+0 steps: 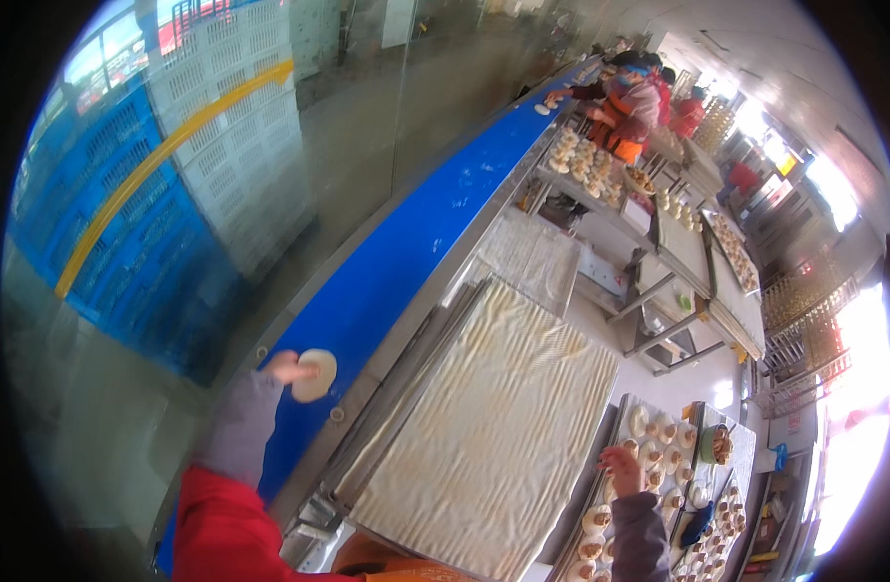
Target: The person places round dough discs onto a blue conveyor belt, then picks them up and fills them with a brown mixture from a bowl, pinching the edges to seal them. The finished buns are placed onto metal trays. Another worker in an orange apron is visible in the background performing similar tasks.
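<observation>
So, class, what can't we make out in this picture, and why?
All in the head view:
Left hand's grip beneath the dough: hidden by the dough.
Whatever lies under the cloth: hidden by the cloth.
The filling's ingredients: too small.
What the far worker holds: too small, blurred.

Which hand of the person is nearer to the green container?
Right. The right hand is by the dough pieces, to the left of the green container; the left hand is farther away, at the dough disc on the blue belt.
</observation>
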A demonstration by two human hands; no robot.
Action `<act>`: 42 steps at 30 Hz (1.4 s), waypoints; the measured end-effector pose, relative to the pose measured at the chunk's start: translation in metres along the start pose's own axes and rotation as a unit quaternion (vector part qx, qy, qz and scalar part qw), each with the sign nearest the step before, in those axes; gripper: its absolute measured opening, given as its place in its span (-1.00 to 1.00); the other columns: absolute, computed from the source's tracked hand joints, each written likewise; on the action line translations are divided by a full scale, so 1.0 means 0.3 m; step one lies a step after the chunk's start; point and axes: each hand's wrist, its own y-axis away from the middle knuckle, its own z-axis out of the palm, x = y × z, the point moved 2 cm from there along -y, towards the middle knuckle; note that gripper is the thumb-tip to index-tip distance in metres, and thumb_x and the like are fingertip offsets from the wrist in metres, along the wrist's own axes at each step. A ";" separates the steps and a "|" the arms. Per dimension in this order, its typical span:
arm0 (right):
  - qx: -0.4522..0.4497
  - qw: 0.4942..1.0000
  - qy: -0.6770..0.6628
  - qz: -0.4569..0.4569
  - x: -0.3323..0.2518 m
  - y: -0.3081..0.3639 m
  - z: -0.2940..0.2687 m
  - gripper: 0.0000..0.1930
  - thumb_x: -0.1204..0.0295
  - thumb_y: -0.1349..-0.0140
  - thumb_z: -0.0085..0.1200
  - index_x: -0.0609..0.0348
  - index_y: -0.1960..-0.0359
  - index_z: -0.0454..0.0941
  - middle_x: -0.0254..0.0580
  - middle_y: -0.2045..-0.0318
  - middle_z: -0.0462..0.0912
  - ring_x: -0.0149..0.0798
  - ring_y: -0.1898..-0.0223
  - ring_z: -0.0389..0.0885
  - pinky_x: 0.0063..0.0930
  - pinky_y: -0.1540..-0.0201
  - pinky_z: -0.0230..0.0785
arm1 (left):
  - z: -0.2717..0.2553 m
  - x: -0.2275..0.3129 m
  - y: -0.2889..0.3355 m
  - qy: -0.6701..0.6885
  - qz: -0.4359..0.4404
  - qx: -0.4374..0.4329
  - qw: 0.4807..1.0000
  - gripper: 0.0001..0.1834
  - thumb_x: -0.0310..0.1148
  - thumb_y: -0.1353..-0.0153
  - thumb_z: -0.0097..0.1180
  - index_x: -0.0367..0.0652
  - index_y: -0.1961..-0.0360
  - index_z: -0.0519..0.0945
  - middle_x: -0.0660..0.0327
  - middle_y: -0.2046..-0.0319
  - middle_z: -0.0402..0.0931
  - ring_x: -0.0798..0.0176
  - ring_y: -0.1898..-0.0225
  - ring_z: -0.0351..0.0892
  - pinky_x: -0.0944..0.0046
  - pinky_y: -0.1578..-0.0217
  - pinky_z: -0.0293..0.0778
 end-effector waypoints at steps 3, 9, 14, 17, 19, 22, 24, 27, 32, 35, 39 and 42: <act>-0.006 1.000 0.030 0.006 -0.003 0.033 0.152 -0.81 0.48 -0.40 -0.05 0.14 0.05 0.58 -0.30 0.20 0.69 -0.40 0.27 0.70 -0.60 0.32 0.41 | 0.025 -0.003 0.149 -0.214 0.076 0.061 0.972 -0.29 -0.01 0.10 0.51 -0.27 0.03 0.55 -0.12 -0.07 0.53 -0.10 -0.05 0.57 0.06 0.02 0.48; 0.045 0.996 0.042 0.061 0.054 0.088 0.237 -0.80 0.60 -0.39 -0.06 0.31 0.03 0.57 -0.19 0.19 0.70 -0.33 0.26 0.70 -0.50 0.24 0.51 | 0.098 -0.039 0.421 -0.025 0.104 0.146 0.984 -0.30 -0.27 0.01 0.47 -0.20 -0.13 0.40 -0.07 -0.01 0.55 -0.06 -0.06 0.58 0.04 -0.05 0.49; 0.055 0.997 -0.059 0.019 0.050 0.189 0.208 -0.79 0.51 -0.43 -0.07 0.23 0.01 0.57 -0.29 0.20 0.69 -0.40 0.22 0.65 -0.56 0.20 0.39 | 0.130 0.072 0.645 0.450 0.099 -0.071 0.885 -0.42 -0.40 -0.28 0.20 -0.25 -0.29 0.32 0.15 -0.12 0.50 0.20 -0.12 0.54 0.14 -0.13 0.50; 0.051 0.998 -0.028 0.020 0.037 0.259 0.244 -0.80 0.51 -0.43 -0.07 0.16 0.02 0.59 -0.36 0.21 0.70 -0.45 0.25 0.65 -0.62 0.20 0.36 | 0.244 0.200 0.796 0.439 0.069 -0.133 0.886 -0.33 -0.37 -0.21 0.27 -0.20 -0.32 0.30 0.19 -0.17 0.44 0.22 -0.19 0.46 0.16 -0.23 0.39; 0.044 0.999 -0.021 0.023 0.027 0.299 0.291 -0.80 0.52 -0.42 -0.06 0.16 0.03 0.59 -0.35 0.22 0.70 -0.46 0.25 0.65 -0.62 0.20 0.36 | 0.337 0.278 0.839 0.343 0.049 -0.176 0.921 -0.35 -0.43 -0.17 0.29 -0.18 -0.29 0.35 0.21 -0.14 0.47 0.25 -0.17 0.46 0.17 -0.22 0.39; 0.048 0.996 0.069 0.000 -0.003 0.399 0.386 -0.82 0.60 -0.34 0.00 0.17 0.10 0.61 -0.28 0.22 0.70 -0.37 0.20 0.66 -0.53 0.19 0.43 | 0.451 0.336 0.880 0.287 0.033 -0.235 0.928 -0.38 -0.46 -0.15 0.32 -0.22 -0.24 0.39 0.22 -0.07 0.52 0.30 -0.11 0.49 0.23 -0.17 0.39; -0.010 0.926 0.304 -0.222 -0.064 0.477 0.453 -0.68 0.68 -0.06 0.12 0.11 0.14 0.64 -0.17 0.15 0.68 -0.06 0.04 0.64 -0.26 0.00 0.47 | 0.486 0.341 0.878 0.292 0.020 -0.219 0.931 -0.40 -0.43 -0.20 0.28 -0.23 -0.26 0.38 0.20 -0.08 0.52 0.30 -0.12 0.49 0.23 -0.18 0.38; -0.149 0.846 0.385 -0.336 -0.112 0.515 0.630 -0.51 0.39 -0.02 0.29 -0.06 -0.08 0.60 -0.24 -0.27 0.48 -0.09 -0.36 0.33 -0.08 -0.28 0.28 | 0.460 0.313 0.844 0.354 0.028 -0.141 0.924 -0.44 -0.34 -0.28 0.21 -0.24 -0.26 0.37 0.18 -0.12 0.49 0.26 -0.15 0.47 0.20 -0.20 0.38; -0.317 0.770 0.379 -0.403 -0.171 0.425 0.941 -0.31 0.01 -0.23 0.14 -0.07 -0.37 0.31 -0.19 -0.47 0.14 -0.06 -0.52 -0.03 -0.01 -0.49 -0.10 | 0.386 0.224 0.752 0.554 0.110 -0.097 0.820 -0.45 -0.17 -0.36 0.13 -0.29 -0.24 0.38 0.08 -0.13 0.50 0.14 -0.16 0.51 0.10 -0.18 0.44; -0.323 0.760 0.393 -0.405 -0.185 0.384 1.065 -0.24 -0.08 -0.22 0.09 -0.07 -0.41 0.25 -0.15 -0.50 0.06 -0.05 -0.54 -0.11 0.00 -0.52 -0.24 | 0.421 0.150 0.699 0.623 0.081 -0.097 0.772 -0.48 -0.19 -0.40 0.07 -0.28 -0.26 0.38 0.07 -0.16 0.48 0.12 -0.17 0.50 0.09 -0.20 0.42; -0.296 0.778 0.415 -0.369 -0.180 0.375 1.142 -0.20 -0.11 -0.19 0.10 -0.09 -0.43 0.24 -0.13 -0.50 0.06 -0.05 -0.54 -0.09 0.00 -0.52 -0.22 | 0.471 0.092 0.670 0.643 0.062 -0.134 0.752 -0.53 -0.25 -0.44 -0.03 -0.25 -0.28 0.36 0.10 -0.20 0.46 0.14 -0.21 0.46 0.08 -0.25 0.36; -0.277 0.786 0.429 -0.348 -0.175 0.371 1.172 -0.20 -0.12 -0.18 0.10 -0.10 -0.43 0.23 -0.13 -0.50 0.06 -0.05 -0.54 -0.09 0.00 -0.52 -0.22 | 0.464 0.083 0.671 0.643 0.051 -0.142 0.751 -0.55 -0.24 -0.38 0.02 -0.27 -0.21 0.44 0.07 -0.13 0.51 0.12 -0.17 0.50 0.09 -0.17 0.42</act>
